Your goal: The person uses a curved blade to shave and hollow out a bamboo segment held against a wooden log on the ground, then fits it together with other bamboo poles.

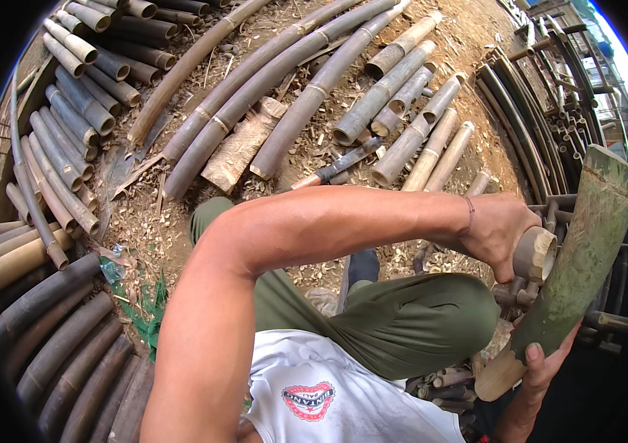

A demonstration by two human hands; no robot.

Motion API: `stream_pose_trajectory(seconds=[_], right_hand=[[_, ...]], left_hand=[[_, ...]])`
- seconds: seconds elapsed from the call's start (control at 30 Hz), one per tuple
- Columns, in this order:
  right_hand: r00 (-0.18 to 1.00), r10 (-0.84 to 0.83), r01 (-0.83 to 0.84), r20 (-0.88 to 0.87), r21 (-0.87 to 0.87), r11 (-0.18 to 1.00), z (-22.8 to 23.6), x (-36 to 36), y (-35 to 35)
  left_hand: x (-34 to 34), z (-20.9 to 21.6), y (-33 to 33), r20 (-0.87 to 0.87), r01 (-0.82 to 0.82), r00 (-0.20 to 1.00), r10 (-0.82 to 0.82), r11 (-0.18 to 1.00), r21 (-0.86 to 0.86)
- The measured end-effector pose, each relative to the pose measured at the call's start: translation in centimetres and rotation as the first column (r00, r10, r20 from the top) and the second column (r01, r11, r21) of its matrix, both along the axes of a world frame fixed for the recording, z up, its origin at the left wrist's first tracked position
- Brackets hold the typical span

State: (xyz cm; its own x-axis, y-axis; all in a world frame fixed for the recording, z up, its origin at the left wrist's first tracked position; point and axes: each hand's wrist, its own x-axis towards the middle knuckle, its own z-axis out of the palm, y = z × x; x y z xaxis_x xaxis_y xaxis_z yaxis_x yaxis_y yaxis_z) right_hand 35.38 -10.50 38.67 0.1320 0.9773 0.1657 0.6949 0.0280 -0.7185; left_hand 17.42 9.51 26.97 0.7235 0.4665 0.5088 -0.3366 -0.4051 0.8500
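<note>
My left arm reaches across my body to the right. My left hand (498, 225) is closed around a short round wooden piece (536, 255), whose cut end faces the camera. Right beside it stands a long green split bamboo piece (585, 247), tilted with its top toward the upper right. My right hand (545, 367) grips this bamboo near its pale lower end, thumb on the front. The round piece sits against the bamboo's left edge. My bent knee in green trousers (410, 321) lies below the left hand.
Grey bamboo poles (292, 88) lie on the dirt ahead, with cut sections (402, 111) to their right. Stacked poles (63, 118) fill the left side. A knife-like tool (340, 164) and a flat bark slab (240, 144) lie among wood chips. A bamboo rack (550, 111) stands at right.
</note>
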Motion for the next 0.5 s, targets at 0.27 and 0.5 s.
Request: stream_pose_trajectory(seconds=[0.27, 0.5], right_hand=[[0.987, -0.111, 0.115, -0.119, 0.025, 0.993, -9.5, 5.4, 1.0], [0.960, -0.266, 0.190, -0.082, -0.505, 0.842, -33.2, 8.3, -6.4]], left_hand=[[-0.4, 0.5, 0.5, -0.033, 0.048, 0.998, -0.049, 0.998, -0.029], [-0.1, 0.3, 1.1, -0.089, 0.152, 0.984, -0.156, 0.987, -0.045]])
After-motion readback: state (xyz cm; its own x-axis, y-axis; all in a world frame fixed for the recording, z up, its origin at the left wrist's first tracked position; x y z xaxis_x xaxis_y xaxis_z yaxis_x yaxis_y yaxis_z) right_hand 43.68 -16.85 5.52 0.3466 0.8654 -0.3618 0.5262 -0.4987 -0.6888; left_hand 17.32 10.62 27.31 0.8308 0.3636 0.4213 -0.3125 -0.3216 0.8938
